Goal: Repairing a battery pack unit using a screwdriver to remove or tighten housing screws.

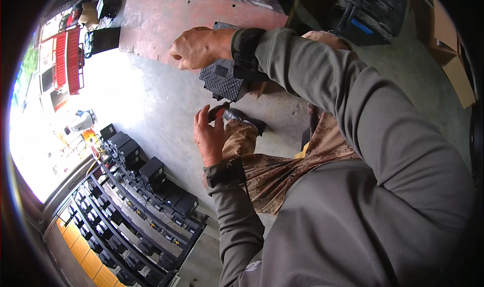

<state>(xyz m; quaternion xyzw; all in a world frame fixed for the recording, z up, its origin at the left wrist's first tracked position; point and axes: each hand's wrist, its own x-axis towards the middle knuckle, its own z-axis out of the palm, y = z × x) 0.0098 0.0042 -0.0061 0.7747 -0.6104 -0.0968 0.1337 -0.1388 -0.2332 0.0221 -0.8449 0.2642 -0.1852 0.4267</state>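
Note:
My left hand [209,138] is raised beside my knee, its fingers curled round a small dark curved piece [218,111] whose kind I cannot make out. Above it, my right hand [195,49] is closed in a fist, palm side hidden; whatever may be inside does not show. Beneath the right wrist lies a black case-like object with a diamond-textured face [220,79], partly covered by my hand and sleeve. It rests by a piece of wood [257,90] low over the floor. Both wrists carry dark bands.
A black rack [174,231] with several black boxes stands at the lower left. A pinkish board [151,19] lies at the top. Cardboard [458,80] and a black scuffed case [373,14] are at the right. My shoe [244,119] is near the left hand.

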